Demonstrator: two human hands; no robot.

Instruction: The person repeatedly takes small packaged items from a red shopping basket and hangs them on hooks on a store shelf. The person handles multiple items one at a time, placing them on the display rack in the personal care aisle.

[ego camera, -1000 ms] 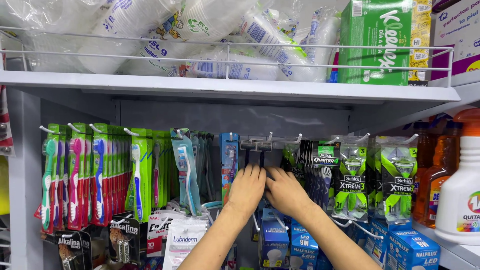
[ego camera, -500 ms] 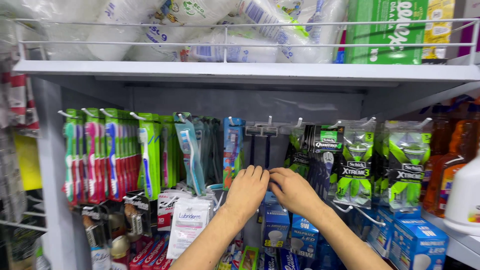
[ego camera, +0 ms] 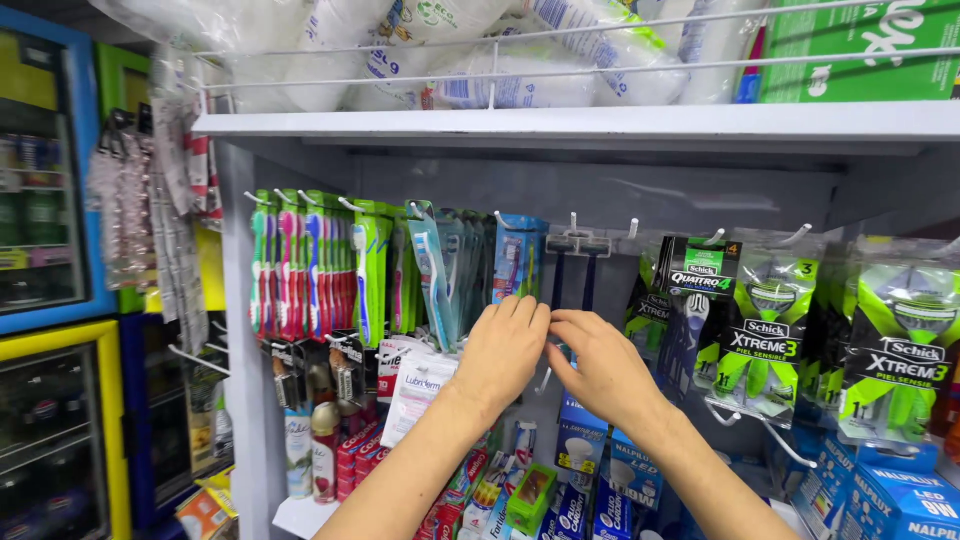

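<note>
Both hands raised side by side before the pegboard, backs to the camera: left hand and right hand touching at the fingertips, just under two dark razors hanging loose on a white hook. Fingers of both curled inward toward each other; whatever sits between them hidden behind the knuckles, so cannot tell whether gripping or slack. Razor handles slim, dark blue, with lower ends lost behind the fingers. Left of them glossy carded toothbrushes in green, pink and blue, packed tight on hooks; one blue-backed card hanging just left of the razors. Right of them crinkly green-and-black razor bags, the far ones cut off by the frame edge. Below, blue cardboard bulb boxes partly covered by the right forearm, and a white sachet beside the left wrist. Above, grey metal shelf with a thin wire rail; clear plastic sleeves of white cups cropped at the top
</note>
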